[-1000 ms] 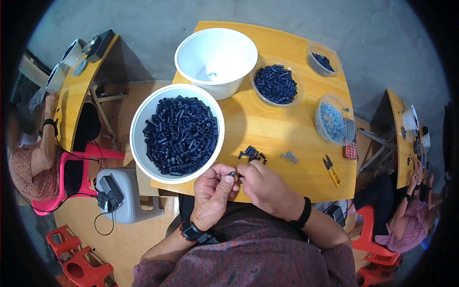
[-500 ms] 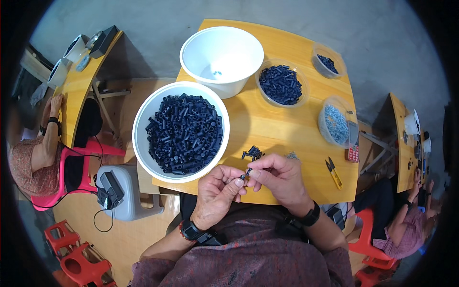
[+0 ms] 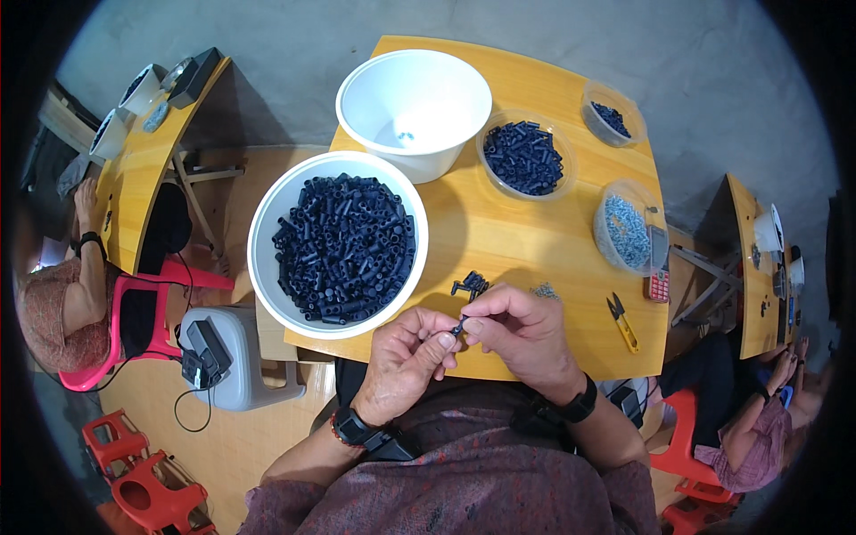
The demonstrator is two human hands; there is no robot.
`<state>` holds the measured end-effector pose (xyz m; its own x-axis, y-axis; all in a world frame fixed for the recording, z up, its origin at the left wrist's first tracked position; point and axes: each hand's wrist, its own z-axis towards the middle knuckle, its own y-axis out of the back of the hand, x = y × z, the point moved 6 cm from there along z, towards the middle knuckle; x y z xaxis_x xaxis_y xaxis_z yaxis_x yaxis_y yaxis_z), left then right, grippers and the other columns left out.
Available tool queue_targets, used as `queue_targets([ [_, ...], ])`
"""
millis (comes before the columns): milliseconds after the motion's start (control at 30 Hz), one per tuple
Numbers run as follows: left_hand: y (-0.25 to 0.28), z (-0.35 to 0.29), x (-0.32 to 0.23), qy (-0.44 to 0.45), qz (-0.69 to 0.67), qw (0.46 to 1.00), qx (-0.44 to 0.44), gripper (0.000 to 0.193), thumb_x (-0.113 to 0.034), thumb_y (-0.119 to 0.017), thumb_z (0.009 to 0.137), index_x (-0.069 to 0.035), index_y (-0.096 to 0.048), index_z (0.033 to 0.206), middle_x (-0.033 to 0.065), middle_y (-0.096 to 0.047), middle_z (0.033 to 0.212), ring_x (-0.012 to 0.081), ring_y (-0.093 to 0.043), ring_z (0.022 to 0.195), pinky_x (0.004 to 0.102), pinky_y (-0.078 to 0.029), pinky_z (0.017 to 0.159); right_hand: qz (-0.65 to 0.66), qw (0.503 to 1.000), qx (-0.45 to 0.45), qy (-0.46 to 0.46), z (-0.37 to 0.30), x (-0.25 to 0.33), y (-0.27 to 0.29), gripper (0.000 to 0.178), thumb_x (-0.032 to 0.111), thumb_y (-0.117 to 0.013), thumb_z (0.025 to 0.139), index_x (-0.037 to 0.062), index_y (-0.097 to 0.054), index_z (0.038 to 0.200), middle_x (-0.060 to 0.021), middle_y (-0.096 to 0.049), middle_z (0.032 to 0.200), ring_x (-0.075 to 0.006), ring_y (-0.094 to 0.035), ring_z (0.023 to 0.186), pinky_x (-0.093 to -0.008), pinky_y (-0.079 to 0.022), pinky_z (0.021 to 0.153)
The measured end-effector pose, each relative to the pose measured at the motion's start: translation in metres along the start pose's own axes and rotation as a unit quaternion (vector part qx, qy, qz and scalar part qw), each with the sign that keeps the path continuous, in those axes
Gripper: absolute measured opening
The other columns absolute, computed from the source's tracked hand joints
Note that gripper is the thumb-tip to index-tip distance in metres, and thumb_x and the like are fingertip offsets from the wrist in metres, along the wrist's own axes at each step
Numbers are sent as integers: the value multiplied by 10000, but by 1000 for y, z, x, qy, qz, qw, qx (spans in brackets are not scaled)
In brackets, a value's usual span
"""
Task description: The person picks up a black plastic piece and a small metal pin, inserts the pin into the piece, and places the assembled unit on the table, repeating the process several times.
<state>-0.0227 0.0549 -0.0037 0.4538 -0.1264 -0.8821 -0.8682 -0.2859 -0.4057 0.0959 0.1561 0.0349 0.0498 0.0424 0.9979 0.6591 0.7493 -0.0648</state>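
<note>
A small, dark, tubular piece (image 3: 459, 327) is gripped between the thumb and forefinger of the left hand (image 3: 401, 361), its upper end pinched by the fingertips of the right hand (image 3: 526, 343), over the near edge of a smooth, wood-grained table (image 3: 526, 232). Whether one part or two joined are held cannot be told. At 12 o'clock from the fingers, a loose heap (image 3: 470, 283) of dark tubes is seen just beyond them. At 10, a round white tub (image 3: 261, 245) is filled with hollow, matt tubes (image 3: 343, 250). At 1, more are held in a clear plastic bowl (image 3: 571, 169); at 2, pale-blue bits (image 3: 627, 230) are contained in another. At 3, yellow-handled snips (image 3: 625, 324) are laid.
</note>
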Motion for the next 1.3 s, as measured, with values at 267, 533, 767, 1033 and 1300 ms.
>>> queue_targets([
  [267, 1, 0, 1, -31, 4, 999, -26, 143, -97, -643, 972, 1, -589, 1062, 50, -654, 852, 86, -613, 711, 211, -493, 587, -27, 999, -20, -24, -1, -4, 3, 102, 47, -685, 929, -14, -634, 994, -27, -652, 846, -65, -627, 747, -216, -532, 661],
  [533, 2, 0, 3, -30, 20, 999, -37, 120, -72, -637, 969, 1, -593, 1054, 47, -651, 823, 81, -606, 693, 210, -494, 587, -57, 998, -26, -26, -2, -4, 4, 100, 64, -694, 926, -8, -632, 959, -29, -656, 822, -64, -628, 726, -219, -528, 642],
  [767, 1, 0, 3, -40, 25, 998, -43, 103, -49, -627, 968, 2, -590, 1049, 55, -655, 815, 83, -604, 686, 210, -497, 605, -87, 995, -45, -9, -3, -4, 3, 94, 54, -705, 912, -10, -637, 914, -42, -669, 832, -72, -638, 732, -226, -535, 643],
  [1033, 2, 1, 4, -35, 32, 998, -42, 133, -62, -637, 966, 26, -586, 1051, 85, -672, 854, 106, -635, 705, 225, -522, 601, -193, 977, -43, 74, -1, 9, -3, 77, 27, -693, 904, 11, -619, 889, -53, -616, 785, -105, -595, 673, -247, -481, 590],
  [1300, 1, 0, 5, -42, 5, 998, -38, 137, -66, -634, 969, 38, -584, 1044, 108, -680, 879, 125, -653, 725, 242, -544, 592, -221, 969, -8, 113, 1, 10, -4, 81, 20, -692, 900, 10, -618, 871, -51, -593, 796, -97, -565, 678, -239, -456, 586],
])
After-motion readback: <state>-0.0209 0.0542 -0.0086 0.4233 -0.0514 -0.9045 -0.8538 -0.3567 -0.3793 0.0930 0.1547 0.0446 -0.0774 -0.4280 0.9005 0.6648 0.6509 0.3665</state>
